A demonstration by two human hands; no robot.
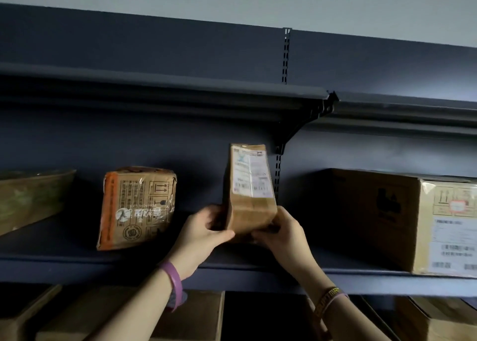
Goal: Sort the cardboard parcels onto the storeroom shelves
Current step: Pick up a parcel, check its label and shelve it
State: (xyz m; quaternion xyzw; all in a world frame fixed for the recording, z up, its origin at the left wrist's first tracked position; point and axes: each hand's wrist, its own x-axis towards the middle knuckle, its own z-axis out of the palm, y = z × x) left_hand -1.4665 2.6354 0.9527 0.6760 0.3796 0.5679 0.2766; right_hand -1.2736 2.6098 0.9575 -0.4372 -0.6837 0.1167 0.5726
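A narrow brown cardboard parcel [249,188] with a white shipping label stands upright on the dark blue middle shelf [77,260]. My left hand [206,231] grips its lower left side, thumb at the front corner. My right hand [280,233] grips its lower right side. Both hands hold the parcel near its base, which is partly hidden by my fingers.
An orange-edged, tape-wrapped parcel [136,208] stands to the left, a tilted box [31,199] at the far left, and a large box [402,219] at the right. An upper shelf [180,88] hangs overhead. More boxes [196,317] fill the shelf below.
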